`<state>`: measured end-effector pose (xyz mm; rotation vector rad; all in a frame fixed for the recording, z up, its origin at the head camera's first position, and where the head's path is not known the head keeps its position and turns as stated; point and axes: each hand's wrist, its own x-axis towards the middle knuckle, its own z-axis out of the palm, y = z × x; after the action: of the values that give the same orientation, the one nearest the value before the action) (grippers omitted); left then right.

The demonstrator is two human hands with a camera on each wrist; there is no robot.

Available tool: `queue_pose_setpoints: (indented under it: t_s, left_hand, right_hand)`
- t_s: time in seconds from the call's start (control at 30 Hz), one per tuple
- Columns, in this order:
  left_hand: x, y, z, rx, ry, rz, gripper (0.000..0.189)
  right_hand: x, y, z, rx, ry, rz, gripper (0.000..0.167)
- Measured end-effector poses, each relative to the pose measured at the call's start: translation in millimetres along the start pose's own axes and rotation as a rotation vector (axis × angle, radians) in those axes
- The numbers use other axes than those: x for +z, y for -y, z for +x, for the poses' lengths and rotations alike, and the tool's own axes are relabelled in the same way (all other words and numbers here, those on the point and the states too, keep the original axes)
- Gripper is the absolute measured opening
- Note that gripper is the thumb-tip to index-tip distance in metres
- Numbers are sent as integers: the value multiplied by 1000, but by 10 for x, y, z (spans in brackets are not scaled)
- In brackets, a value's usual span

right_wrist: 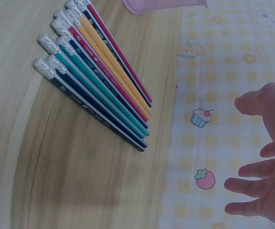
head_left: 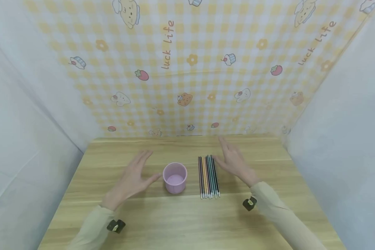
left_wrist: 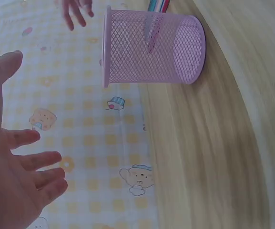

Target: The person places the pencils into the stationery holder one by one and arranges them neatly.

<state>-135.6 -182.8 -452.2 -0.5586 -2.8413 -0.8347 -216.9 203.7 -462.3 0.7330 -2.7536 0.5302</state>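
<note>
A pink mesh pencil cup stands upright on the wooden table, its inside bare in the head view. To its right lie several pencils side by side, in dark blue, red, yellow and green, with white erasers toward the near edge. My left hand is left of the cup, fingers spread and thumb pointing at the rim. In the left wrist view the cup stands apart from the left hand. My right hand hovers right of the pencils, thumb by their far ends. The right wrist view shows the right hand holding nothing.
Behind the table hangs a yellow checked cloth with cartoon prints. White curtains close off both sides. Each sleeve carries a small dark device at the wrist.
</note>
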Motion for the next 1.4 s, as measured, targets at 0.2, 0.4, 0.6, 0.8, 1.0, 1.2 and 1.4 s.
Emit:
queue_pose_setpoints:
  t_s: [0.2, 0.4, 0.6, 0.8, 1.0, 1.2, 1.4]
  left_hand:
    - [155, 19, -19, -40, -19, -194, 89]
    - [326, 24, 7, -54, -37, -308, 89]
    - [506, 28, 31, -25, -67, -372, 89]
    - [620, 1, 48, -14, -96, -459, 87]
    - [724, 5, 59, -8, -109, -500, 85]
    - [811, -5, 54, -7, -86, -527, 88]
    - [884, -12, 39, -18, -76, -545, 89]
  right_hand:
    - [113, -15, 5, 115, 25, 126, 83]
    - [247, -79, 23, 239, 51, 254, 79]
    - [421, -201, 1, 319, 47, 359, 71]
    - [553, -235, -28, 418, 86, 420, 68]
    - [658, -222, -31, 468, 113, 449, 63]
    - [747, -194, -48, 513, 115, 432, 56]
    - [781, -172, -58, 507, 140, 413, 60]
